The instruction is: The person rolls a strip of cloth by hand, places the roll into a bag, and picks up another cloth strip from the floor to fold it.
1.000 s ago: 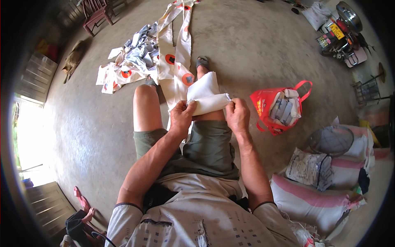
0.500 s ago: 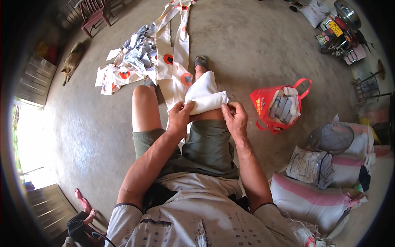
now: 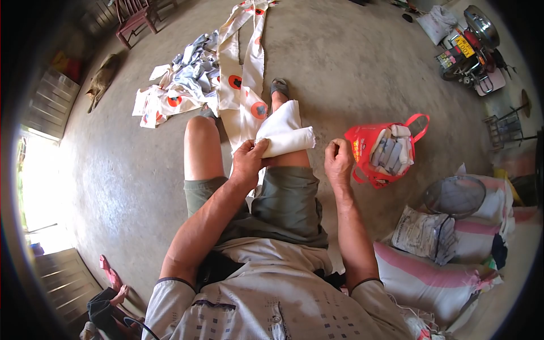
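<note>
Floor (image 3: 351, 68): fabric heap (image 3: 195, 68) and strip (image 3: 229, 54) loose, bundles (image 3: 389, 150) in red bag (image 3: 361, 137), left hand (image 3: 247, 162) gripping part-folded cloth (image 3: 286, 143), right hand (image 3: 339, 162) closed, apart.

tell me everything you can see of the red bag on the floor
The red bag sits on the bare floor to the person's right, its mouth open. It looks like thin fabric or plastic, with yellowish and pale printing on one side and looped red handles. White and grey bundles fill it. Neither hand touches it.
</note>
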Available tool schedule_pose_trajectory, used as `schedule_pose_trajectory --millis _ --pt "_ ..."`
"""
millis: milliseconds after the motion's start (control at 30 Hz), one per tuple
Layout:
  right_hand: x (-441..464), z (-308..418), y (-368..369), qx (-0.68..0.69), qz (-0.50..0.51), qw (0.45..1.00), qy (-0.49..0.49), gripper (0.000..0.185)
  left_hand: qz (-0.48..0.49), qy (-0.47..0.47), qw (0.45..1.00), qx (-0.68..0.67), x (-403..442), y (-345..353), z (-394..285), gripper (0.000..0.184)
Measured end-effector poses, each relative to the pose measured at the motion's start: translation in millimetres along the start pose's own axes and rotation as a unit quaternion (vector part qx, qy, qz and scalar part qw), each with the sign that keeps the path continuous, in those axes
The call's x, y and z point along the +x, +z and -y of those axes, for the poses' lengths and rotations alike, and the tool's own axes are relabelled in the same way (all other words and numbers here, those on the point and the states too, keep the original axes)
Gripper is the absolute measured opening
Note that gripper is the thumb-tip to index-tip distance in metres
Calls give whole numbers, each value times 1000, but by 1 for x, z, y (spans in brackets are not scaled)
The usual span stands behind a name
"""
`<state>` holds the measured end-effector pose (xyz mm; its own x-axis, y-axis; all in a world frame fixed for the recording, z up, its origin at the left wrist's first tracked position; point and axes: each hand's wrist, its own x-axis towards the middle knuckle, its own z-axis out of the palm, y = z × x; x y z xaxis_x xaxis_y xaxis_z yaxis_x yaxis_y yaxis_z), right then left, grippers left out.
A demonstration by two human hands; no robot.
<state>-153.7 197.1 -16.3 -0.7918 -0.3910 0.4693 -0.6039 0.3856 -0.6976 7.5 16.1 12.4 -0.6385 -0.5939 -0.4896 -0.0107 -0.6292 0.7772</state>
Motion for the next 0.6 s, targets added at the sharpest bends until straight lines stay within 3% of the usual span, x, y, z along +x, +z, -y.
schedule_pose_trajectory --millis 33,133,333,533,600 --pt "-2 2 -4 59 22 996 70 10 1 -3 1000 0 0 0 0 29" --pt "-11 16 -7 120 87 985 91 21 6 -15 1000 4 -1 3 2 29" --pt "-13 14 15 157 106 981 36 17 8 -35 999 4 -8 6 -7 29" --pt "13 20 -7 39 126 978 -161 7 4 -41 999 0 -5 0 -8 27" --pt "16 13 -12 21 74 987 -140 9 14 -27 999 31 -2 -3 -6 26"
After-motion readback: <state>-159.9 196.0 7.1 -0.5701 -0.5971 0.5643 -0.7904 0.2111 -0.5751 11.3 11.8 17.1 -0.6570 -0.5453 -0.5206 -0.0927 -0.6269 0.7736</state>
